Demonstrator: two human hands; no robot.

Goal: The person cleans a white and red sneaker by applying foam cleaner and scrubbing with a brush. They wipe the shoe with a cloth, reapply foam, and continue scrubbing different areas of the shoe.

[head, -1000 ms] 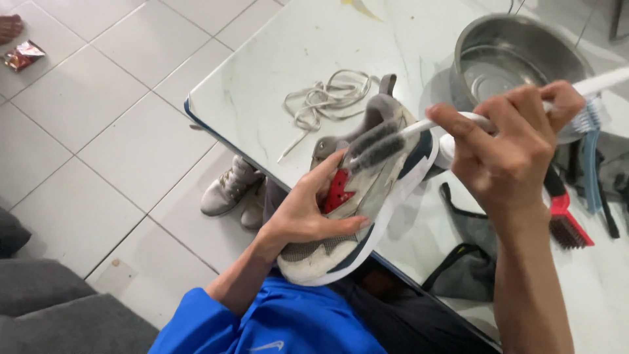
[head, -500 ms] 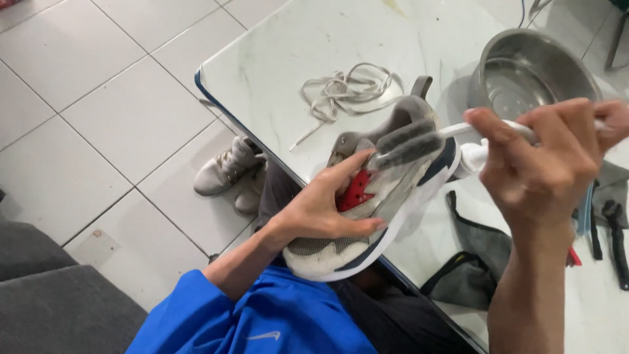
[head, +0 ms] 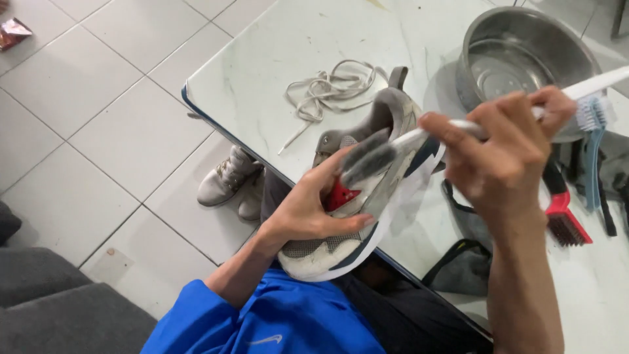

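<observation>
Centre frame: left hand (head: 308, 213) grips the sneaker (head: 357, 196) over the worktop (head: 275, 78) edge. Right hand (head: 504, 154), fingers closed, holds the brush (head: 370, 157) on the upper. Advise short, firm strokes, shoe braced.

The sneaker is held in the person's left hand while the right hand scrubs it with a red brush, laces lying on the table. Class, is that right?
Not quite. The head view shows the brush on the sneaker has grey bristles and a white handle; the red brush lies unused on the table.
</observation>
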